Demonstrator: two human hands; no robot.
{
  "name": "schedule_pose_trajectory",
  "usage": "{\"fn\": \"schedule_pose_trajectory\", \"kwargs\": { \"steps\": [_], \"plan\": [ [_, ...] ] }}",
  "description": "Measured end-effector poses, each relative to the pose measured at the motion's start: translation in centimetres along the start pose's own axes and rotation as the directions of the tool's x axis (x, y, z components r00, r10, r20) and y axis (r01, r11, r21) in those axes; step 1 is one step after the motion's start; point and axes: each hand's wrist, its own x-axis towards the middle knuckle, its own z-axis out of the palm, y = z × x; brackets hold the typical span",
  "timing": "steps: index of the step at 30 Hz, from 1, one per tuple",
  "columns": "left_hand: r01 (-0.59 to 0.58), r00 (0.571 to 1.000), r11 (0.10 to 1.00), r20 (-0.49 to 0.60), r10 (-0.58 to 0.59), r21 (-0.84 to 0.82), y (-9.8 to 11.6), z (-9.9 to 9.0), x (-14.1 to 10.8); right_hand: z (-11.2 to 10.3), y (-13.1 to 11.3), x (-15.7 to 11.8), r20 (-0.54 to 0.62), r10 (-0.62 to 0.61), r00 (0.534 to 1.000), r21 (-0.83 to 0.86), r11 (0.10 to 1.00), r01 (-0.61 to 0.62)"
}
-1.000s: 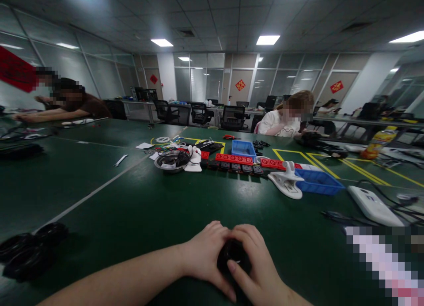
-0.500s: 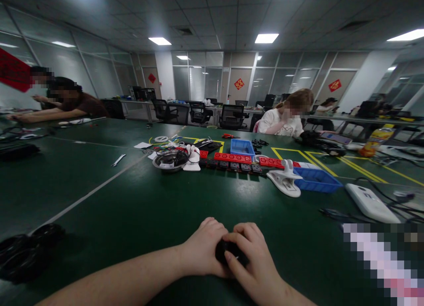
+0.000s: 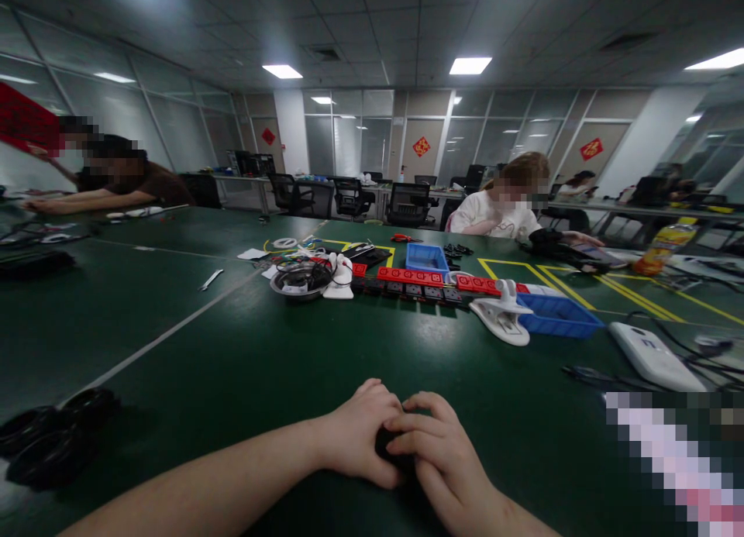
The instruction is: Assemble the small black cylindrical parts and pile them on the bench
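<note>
A small black object (image 3: 388, 445) lies between my two hands, low in the middle of the view, above the green table (image 3: 261, 366). My left hand (image 3: 365, 432) is curled around its left side. The fingers of my right hand (image 3: 439, 448) bend over its top and right side. Most of the object is hidden by the fingers, so its shape cannot be made out. Black ring-shaped coils (image 3: 49, 456) lie at the lower left edge.
Across the table are a metal bowl (image 3: 299, 281), red and black strips (image 3: 410, 276), blue bins (image 3: 558, 316), a white clamp (image 3: 504, 316), a wrench (image 3: 211, 280) and a white power bank (image 3: 654, 355). A person (image 3: 500, 211) sits opposite; others are at left.
My right hand's fingers have shifted over the black object, covering more of it, and its thumb has moved down. The person opposite has stretched an arm toward a device at the right.
</note>
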Motion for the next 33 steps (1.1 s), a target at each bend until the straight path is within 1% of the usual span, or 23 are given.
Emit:
{"fn": "schedule_pose_trajectory", "kwargs": {
  "steps": [3, 7, 9, 14, 17, 20, 23, 26, 30, 33],
  "plan": [
    [0.010, 1.000, 0.999, 0.016, -0.009, -0.045, 0.0, -0.2, -0.1, 0.0, 0.0, -0.1, -0.011, -0.021, 1.000, -0.017, 1.000, 0.021],
    [-0.013, 0.999, 0.992, -0.034, 0.009, -0.126, 0.1, -0.3, -0.3, 0.0, 0.1, -0.4, -0.079, -0.016, 0.997, -0.052, 0.999, 0.012],
    [-0.004, 0.998, 0.990, -0.058, -0.004, -0.140, 0.1, -0.1, -0.3, 0.1, 0.2, -0.5, -0.104, 0.033, 0.994, -0.059, 0.998, -0.039],
    [0.068, 0.990, 0.987, -0.115, -0.086, -0.148, 0.4, 0.9, -0.4, 0.7, 0.3, -0.4, -0.100, 0.203, 0.974, -0.045, 0.977, -0.209],
    [0.096, 0.985, 0.986, -0.129, -0.114, -0.139, 0.8, 1.1, -0.4, 1.0, 0.3, -0.2, -0.100, 0.261, 0.960, -0.059, 0.962, -0.268],
    [0.153, 0.979, 0.983, -0.122, -0.166, -0.105, 1.2, 1.0, -0.3, 1.1, 0.3, -0.1, -0.075, 0.298, 0.952, -0.075, 0.950, -0.303],
    [0.184, 0.976, 0.978, -0.098, -0.193, -0.096, 1.2, 0.8, -0.2, 1.0, 0.2, 0.0, -0.044, 0.295, 0.955, -0.079, 0.951, -0.298],
    [0.124, 0.990, 0.984, -0.053, -0.132, -0.126, 0.8, 0.8, -0.2, 0.8, 0.0, 0.0, -0.040, 0.253, 0.967, -0.056, 0.965, -0.255],
    [0.031, 0.999, 0.993, -0.021, -0.033, -0.117, 0.3, 0.6, 0.0, 0.5, -0.1, 0.1, -0.015, 0.151, 0.988, 0.015, 0.988, -0.151],
    [0.014, 1.000, 0.993, 0.002, -0.014, -0.120, 0.2, 0.2, 0.1, 0.1, -0.1, 0.1, 0.006, 0.085, 0.996, 0.036, 0.996, -0.085]
  ]
}}
